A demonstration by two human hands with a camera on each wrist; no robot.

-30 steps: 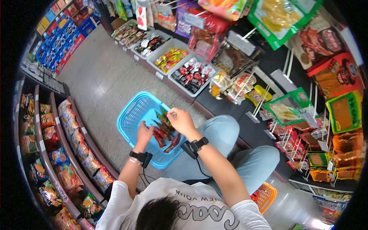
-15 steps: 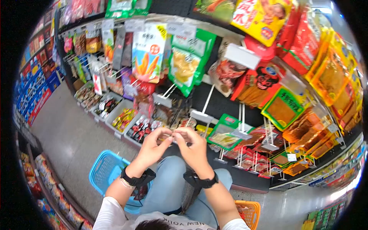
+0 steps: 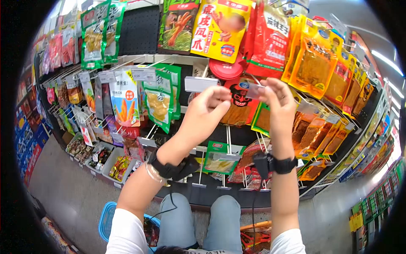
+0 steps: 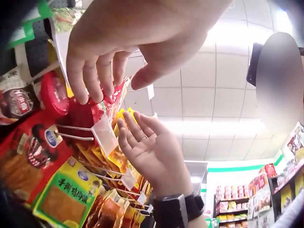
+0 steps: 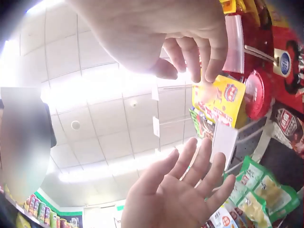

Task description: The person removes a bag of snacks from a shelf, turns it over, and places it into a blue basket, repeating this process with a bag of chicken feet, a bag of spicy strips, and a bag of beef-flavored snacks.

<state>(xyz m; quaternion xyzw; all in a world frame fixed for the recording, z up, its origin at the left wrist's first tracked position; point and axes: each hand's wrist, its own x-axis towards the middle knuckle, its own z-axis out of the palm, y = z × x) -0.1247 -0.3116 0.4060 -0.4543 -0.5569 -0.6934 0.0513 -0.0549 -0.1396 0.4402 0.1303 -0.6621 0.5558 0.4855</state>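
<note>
Both my hands are raised in front of a snack rack, apart and with nothing in them. The left hand has its fingers loosely bent beside a white price-tag holder. To its right, the right hand has loosely bent fingers by a clear tag holder. Between and behind them hangs a red packet with a black face print. Above it are a round red lid and a yellow bag. In the left wrist view the right palm faces up, fingers spread.
Green packets hang on hooks to the left, orange-yellow packets to the right. Grey bins of wrapped snacks line the lower left. A blue basket and an orange basket stand on the floor near my knees.
My hands have risen from over the blue basket up to the rack. They were fingertip to fingertip midway and are now apart. The head view has swung right and up.
</note>
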